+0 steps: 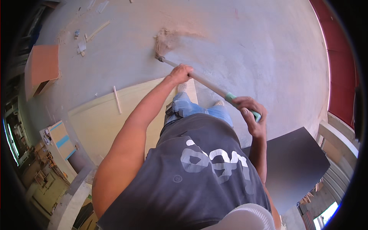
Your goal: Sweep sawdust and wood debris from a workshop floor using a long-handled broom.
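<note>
A long-handled broom (209,84) slants across the floor in front of me, its pale shaft ending in a green grip (231,97) close to my body. My left hand (181,74) is closed round the shaft lower down, nearer the head. Higher up, my right hand (251,111) wraps the green grip. The broom's head touches the floor beside a heap of brown sawdust (165,40); its bristles blend with the dust, so their outline is hard to make out. A dusty streak spreads to the right of the heap.
Under my feet lies a pale wooden sheet (115,115) with a thin strip (117,100) on it. An orange-brown box (43,66) and wood scraps (97,31) sit at left. A dark panel (295,168) stands at near right; a red wall surface (339,65) bounds the right.
</note>
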`<action>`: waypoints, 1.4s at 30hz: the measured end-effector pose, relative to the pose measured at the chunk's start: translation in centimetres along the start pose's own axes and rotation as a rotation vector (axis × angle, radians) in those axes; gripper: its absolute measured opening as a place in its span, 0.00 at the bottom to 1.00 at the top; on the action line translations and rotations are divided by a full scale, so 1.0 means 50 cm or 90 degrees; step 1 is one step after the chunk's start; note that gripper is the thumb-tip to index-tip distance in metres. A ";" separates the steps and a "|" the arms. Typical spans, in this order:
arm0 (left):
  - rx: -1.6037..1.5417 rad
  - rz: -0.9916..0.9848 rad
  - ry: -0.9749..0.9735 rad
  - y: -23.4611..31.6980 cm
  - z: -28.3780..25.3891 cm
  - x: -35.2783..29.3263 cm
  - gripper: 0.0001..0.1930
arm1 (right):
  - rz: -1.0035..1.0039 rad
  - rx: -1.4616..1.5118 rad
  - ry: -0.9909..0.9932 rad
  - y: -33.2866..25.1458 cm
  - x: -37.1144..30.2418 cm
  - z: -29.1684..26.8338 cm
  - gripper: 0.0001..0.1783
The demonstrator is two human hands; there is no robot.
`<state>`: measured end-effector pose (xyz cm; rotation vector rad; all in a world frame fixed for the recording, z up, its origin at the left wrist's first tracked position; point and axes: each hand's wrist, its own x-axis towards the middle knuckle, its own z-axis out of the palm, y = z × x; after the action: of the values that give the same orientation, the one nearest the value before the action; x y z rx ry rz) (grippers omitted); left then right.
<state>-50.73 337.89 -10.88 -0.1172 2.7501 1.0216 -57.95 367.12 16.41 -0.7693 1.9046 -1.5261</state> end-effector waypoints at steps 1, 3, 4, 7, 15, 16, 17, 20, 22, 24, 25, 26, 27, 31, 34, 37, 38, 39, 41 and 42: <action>0.030 -0.051 -0.018 -0.067 -0.032 -0.013 0.07 | 0.029 0.030 -0.010 0.019 0.030 0.034 0.09; 0.091 -0.132 -0.019 -0.190 -0.111 -0.033 0.06 | 0.017 0.043 -0.083 0.039 0.104 0.119 0.09; 0.120 -0.166 -0.001 -0.235 -0.150 -0.046 0.06 | 0.014 0.038 -0.110 0.043 0.136 0.163 0.09; 0.186 -0.264 0.093 -0.310 -0.237 -0.094 0.05 | -0.008 0.063 -0.142 0.041 0.192 0.243 0.09; 0.146 0.033 0.273 -0.099 -0.155 -0.062 0.02 | -0.046 0.000 0.011 0.019 -0.005 0.101 0.12; 0.150 0.079 0.251 -0.032 -0.126 -0.055 0.03 | -0.062 0.001 0.077 0.032 -0.065 0.054 0.12; 0.117 0.135 0.243 0.037 -0.086 -0.036 0.04 | -0.082 0.012 0.172 0.028 -0.131 0.010 0.12; -0.032 0.294 0.087 0.307 0.030 0.026 0.12 | -0.192 -0.039 0.412 0.006 -0.374 -0.159 0.20; -0.105 0.407 -0.002 0.463 0.078 0.032 0.13 | -0.341 -0.196 0.458 -0.055 -0.501 -0.252 0.23; -0.174 0.497 -0.049 0.610 0.105 0.022 0.14 | -0.370 -0.515 0.684 -0.162 -0.574 -0.248 0.21; -0.184 0.537 -0.083 0.670 0.127 0.019 0.14 | -0.390 -0.715 0.779 -0.223 -0.582 -0.222 0.20; -0.203 0.547 -0.104 0.719 0.139 0.011 0.13 | -0.382 -0.870 0.806 -0.256 -0.644 -0.230 0.20; -0.225 0.553 -0.121 0.759 0.146 0.006 0.13 | -0.372 -1.028 0.818 -0.285 -0.699 -0.234 0.20; -0.209 0.561 -0.133 0.834 0.218 0.016 0.12 | -0.376 -1.026 0.709 -0.320 -0.644 -0.151 0.17; -0.156 0.460 -0.126 0.785 0.265 0.054 0.15 | -0.295 -0.637 0.584 -0.297 -0.575 -0.108 0.22; -0.124 0.387 -0.165 0.587 0.239 0.028 0.13 | -0.204 -0.331 0.478 -0.216 -0.438 -0.042 0.19; -0.106 0.334 -0.136 0.476 0.239 0.009 0.12 | -0.126 -0.321 0.482 -0.200 -0.365 -0.003 0.23; -0.126 0.264 -0.132 0.369 0.216 -0.022 0.11 | -0.101 -0.268 0.396 -0.184 -0.307 0.025 0.18; -0.104 0.208 -0.073 0.177 0.151 -0.089 0.09 | -0.065 -0.142 0.254 -0.136 -0.217 0.095 0.13; -0.086 0.166 -0.103 0.102 0.104 -0.120 0.07 | -0.069 -0.097 0.181 -0.109 -0.180 0.131 0.11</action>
<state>-44.74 345.14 -10.14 0.2976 2.5948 1.2235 -46.64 368.53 21.27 -0.7647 2.2407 -1.6428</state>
